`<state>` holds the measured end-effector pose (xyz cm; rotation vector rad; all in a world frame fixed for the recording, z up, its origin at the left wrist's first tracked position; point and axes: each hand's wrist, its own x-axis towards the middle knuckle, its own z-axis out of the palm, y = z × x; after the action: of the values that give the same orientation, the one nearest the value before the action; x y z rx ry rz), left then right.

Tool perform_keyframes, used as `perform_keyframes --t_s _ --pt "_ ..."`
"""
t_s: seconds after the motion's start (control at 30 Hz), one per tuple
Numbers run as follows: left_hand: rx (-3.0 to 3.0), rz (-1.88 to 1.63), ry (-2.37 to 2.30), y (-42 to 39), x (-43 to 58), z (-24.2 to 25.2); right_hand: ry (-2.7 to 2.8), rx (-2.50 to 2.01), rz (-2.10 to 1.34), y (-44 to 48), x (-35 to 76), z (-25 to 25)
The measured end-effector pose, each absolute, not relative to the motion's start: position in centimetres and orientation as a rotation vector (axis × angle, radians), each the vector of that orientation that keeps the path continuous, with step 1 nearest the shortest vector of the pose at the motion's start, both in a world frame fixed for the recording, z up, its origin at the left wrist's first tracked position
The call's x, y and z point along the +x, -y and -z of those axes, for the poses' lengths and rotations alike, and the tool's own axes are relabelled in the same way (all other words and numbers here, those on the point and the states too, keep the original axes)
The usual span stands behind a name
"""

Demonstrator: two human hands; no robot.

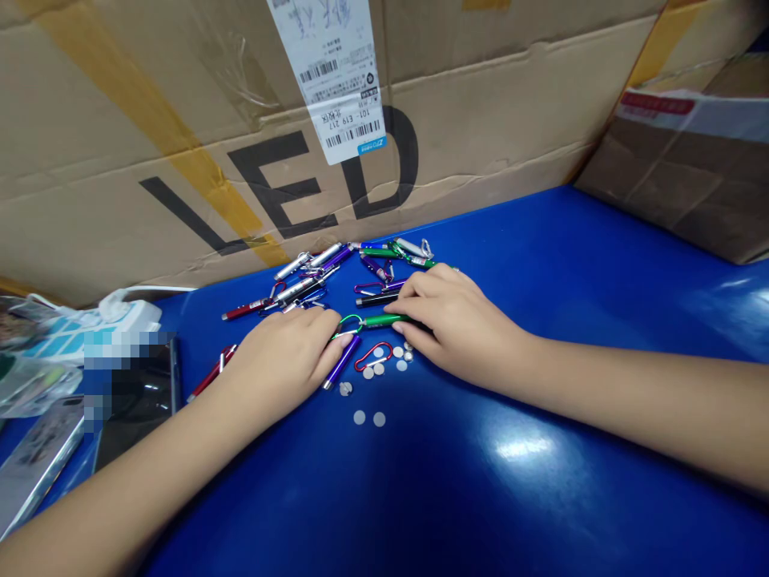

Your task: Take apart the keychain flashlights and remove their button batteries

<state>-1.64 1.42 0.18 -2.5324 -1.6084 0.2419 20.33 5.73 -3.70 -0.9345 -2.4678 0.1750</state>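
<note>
A slim green keychain flashlight (pixel 380 320) lies crosswise over the blue table, its barrel pinched between the thumb and fingers of my right hand (pixel 448 316). At its left end hangs a green carabiner (pixel 350 322), which my left hand (pixel 294 344) grips between thumb and curled fingers. Just under my left thumb rests a purple tube (pixel 342 363). Between and below my hands lie a red carabiner (pixel 373 356) and several button cells (pixel 379 369). Nearer to me are two loose discs (pixel 359 417). My right fingers partly hide a black flashlight (pixel 376 300) behind the green one.
Several coloured keychain flashlights (pixel 300 287) are heaped against a large cardboard box (pixel 198 136). A red flashlight (pixel 213 373) lies left of my left hand. Farther left are a dark phone (pixel 144 393), a silver device (pixel 42 457) and a power strip (pixel 129 320). A wrapped carton (pixel 685 168) stands right.
</note>
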Motion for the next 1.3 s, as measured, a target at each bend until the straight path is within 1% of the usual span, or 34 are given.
perform_keyframes --t_s 0.17,0.37,0.57,0.67,0.9,1.03,1.1,1.17,1.23,1.3 --pt "-2.546 -0.220 1.709 -1.3 -1.6 -0.2 2.477 -0.947 -0.162 -5.6 20.2 3.9" --pt "-2.557 -0.184 1.825 -1.3 -1.9 -0.1 2.409 -0.927 -0.282 -5.6 20.6 3.2" --pt "-2.499 -0.052 1.896 -0.1 -1.3 -1.0 2.411 -0.774 -0.269 -6.4 21.7 1.9" --pt "-2.605 -0.033 1.930 0.4 -1.3 -0.8 2.443 -0.714 -0.230 -6.7 21.9 2.1" --pt "-2.667 0.161 2.048 0.1 -1.6 0.1 2.645 -0.481 -0.141 -6.8 22.1 2.7" --pt "-2.729 0.423 2.130 -0.4 -1.5 0.1 2.704 -0.473 -0.055 -6.7 22.1 2.4" --pt "-2.791 0.671 2.246 -0.7 -1.5 0.3 2.743 -0.470 0.010 -6.6 22.2 2.2" --pt "-2.827 1.001 2.343 -0.9 -1.6 0.7 2.771 -0.463 0.088 -6.4 22.2 1.9" --pt "-2.800 1.317 2.353 -1.0 -1.7 1.1 2.784 -0.451 0.158 -6.2 22.2 1.5" --pt "-2.739 1.499 2.317 -1.0 -1.7 1.5 2.800 -0.450 0.187 -6.1 22.2 1.3"
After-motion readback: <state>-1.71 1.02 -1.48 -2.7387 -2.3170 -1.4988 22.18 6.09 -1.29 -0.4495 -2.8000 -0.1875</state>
